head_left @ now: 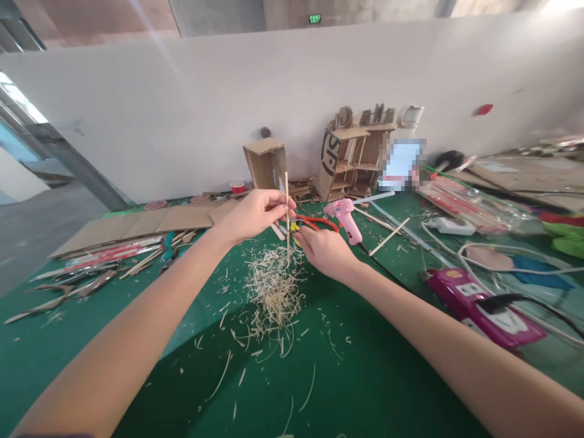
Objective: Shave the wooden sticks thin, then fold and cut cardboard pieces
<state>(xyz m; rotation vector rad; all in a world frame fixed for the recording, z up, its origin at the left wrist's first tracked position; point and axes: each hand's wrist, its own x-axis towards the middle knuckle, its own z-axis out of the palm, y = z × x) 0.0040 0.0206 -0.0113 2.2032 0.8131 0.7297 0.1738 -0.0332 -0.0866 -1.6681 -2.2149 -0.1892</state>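
"Head view: where's the stick?"

"Upright over shavings, toward the far edge of the counter, pinched by fingers of the left hand; those of the right hand grasp a yellow tool."

"Risk?"

"Pressing sideways could snap it."

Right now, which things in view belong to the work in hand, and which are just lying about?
In use, it seems:
- upright wooden stick, in the left hand
- small yellow item at the right hand; hold unclear
- pale shavings below

Lying about:
- pink glue gun
- purple power strip
- red tub
- flat cardboard
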